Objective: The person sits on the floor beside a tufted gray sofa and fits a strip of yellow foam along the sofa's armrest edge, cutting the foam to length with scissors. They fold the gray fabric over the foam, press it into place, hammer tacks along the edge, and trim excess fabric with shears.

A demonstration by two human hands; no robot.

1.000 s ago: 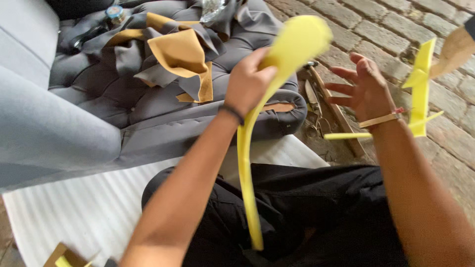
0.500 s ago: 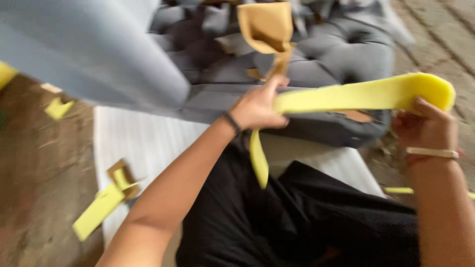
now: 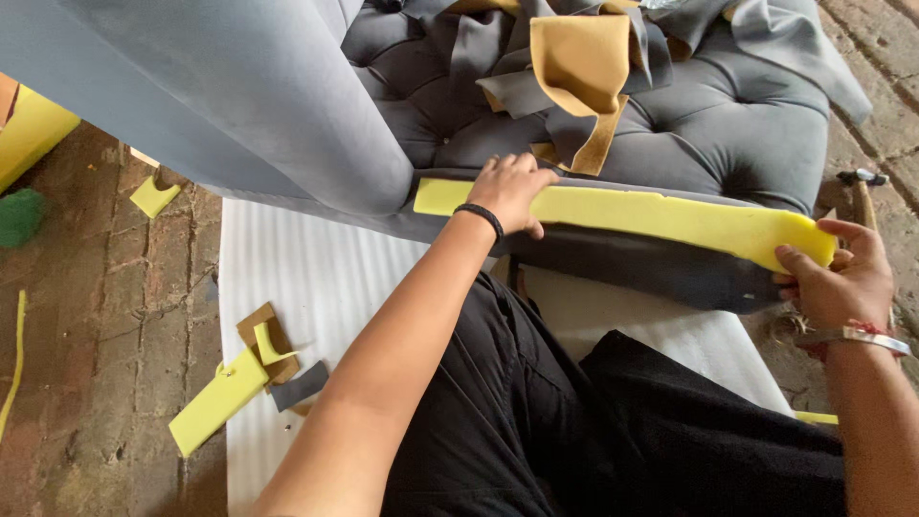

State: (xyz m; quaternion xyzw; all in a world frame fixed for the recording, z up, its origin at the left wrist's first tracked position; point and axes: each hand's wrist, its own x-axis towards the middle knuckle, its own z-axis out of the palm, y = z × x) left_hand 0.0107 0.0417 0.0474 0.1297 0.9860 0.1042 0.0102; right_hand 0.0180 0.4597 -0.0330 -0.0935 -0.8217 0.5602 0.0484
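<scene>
A long yellow foam strip (image 3: 661, 215) lies across the middle of the frame along the front edge of the grey tufted sofa (image 3: 728, 124). The left hand (image 3: 512, 191) presses it flat, fingers together; the right hand (image 3: 842, 278), at the right edge, pinches the strip's end. Foam scraps (image 3: 220, 397) lie lower left.

Long yellow foam strip (image 3: 661, 215), earlier raised and bent in air, now lies flat along front edge of grey tufted sofa (image 3: 728, 124); left hand (image 3: 512, 191) presses it, right hand (image 3: 842, 278) holds its end.

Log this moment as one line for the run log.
left hand: pressing yellow foam strip on grey sofa front edge | right hand: gripping strip's end
</scene>
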